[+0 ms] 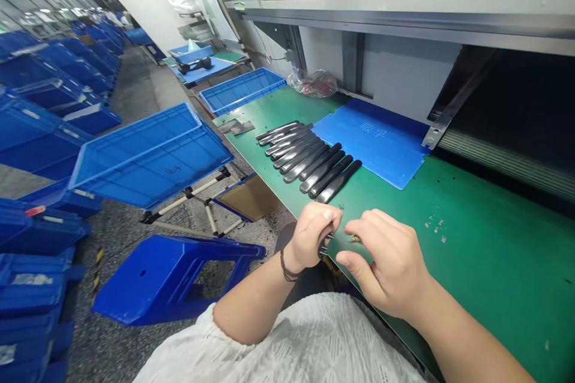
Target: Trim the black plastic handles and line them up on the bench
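My left hand [313, 234] is closed around a dark piece [324, 243] with short metallic prongs along its edge; most of it is hidden in the fist. Just to the right, my right hand [390, 260] has its fingers curled over a small yellowish, shiny piece [354, 239], too little of which shows to name. The two hands are a short gap apart at the front edge of the green table [485, 245]. Beyond my left hand, several long, glossy black handle-like pieces [309, 158] lie side by side in a slanting row.
A blue sheet [375, 137] lies behind the row. Flat grey metal pieces [236, 126] and a clear plastic bag [317, 82] rest farther along. Overhead runs a shelf [395, 15] holding stacked booklets. A blue crate [153, 152] and a blue stool [166, 275] stand at left.
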`<state>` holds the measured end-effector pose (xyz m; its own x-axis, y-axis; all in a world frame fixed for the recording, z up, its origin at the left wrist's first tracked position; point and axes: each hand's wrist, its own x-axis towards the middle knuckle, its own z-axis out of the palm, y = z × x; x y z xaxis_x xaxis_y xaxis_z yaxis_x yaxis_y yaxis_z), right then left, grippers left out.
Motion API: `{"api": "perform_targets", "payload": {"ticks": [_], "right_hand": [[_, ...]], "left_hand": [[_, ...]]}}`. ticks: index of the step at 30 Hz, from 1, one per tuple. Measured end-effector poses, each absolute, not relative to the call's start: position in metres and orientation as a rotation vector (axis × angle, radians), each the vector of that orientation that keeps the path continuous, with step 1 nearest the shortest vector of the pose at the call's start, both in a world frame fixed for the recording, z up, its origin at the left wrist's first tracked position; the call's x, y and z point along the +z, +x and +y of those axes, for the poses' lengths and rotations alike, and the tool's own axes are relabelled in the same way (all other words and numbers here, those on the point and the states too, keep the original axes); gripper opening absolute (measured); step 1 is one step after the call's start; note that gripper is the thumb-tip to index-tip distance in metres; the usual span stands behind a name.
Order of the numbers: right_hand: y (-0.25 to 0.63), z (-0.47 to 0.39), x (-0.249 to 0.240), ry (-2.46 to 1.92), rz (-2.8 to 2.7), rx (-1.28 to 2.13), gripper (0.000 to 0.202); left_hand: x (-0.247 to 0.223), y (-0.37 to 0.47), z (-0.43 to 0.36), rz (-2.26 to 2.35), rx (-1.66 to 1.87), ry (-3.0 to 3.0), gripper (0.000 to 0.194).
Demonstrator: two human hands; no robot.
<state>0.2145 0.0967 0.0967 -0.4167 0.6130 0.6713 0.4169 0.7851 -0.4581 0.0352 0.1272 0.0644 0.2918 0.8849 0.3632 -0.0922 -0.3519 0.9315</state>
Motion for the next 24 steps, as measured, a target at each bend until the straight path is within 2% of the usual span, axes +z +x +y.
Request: {"api": "perform_targets", "payload": {"ticks": [5, 10, 19, 22, 24], "right_hand": [[0.211, 0.089, 0.1, -0.882, -2.051, 0.348, 0.053], [0.209, 0.079, 0.104, -1.005, -2.053, 0.497, 0.066], [0.205, 0.067, 0.108, -1.03, -2.098, 0.412, 0.053], [0.206, 0.068, 0.109, -0.979, -2.086, 0.408, 0.052], [0.209, 0.071, 0.111, -0.905, -2.091, 0.421, 0.052]], "left_hand": [[0.065, 0.037, 0.127, 0.752, 1.338, 1.719, 0.052], [0.064, 0.033, 0.126, 1.01, 1.622, 2.091, 0.049], [0.053, 0.018, 0.14, 1.265, 2.263, 2.311, 0.052], [0.056, 0.02, 0.142, 1.27, 2.385, 2.257, 0.056], [0.062, 0.025, 0.141, 1.141, 2.308, 2.118, 0.056]]}}
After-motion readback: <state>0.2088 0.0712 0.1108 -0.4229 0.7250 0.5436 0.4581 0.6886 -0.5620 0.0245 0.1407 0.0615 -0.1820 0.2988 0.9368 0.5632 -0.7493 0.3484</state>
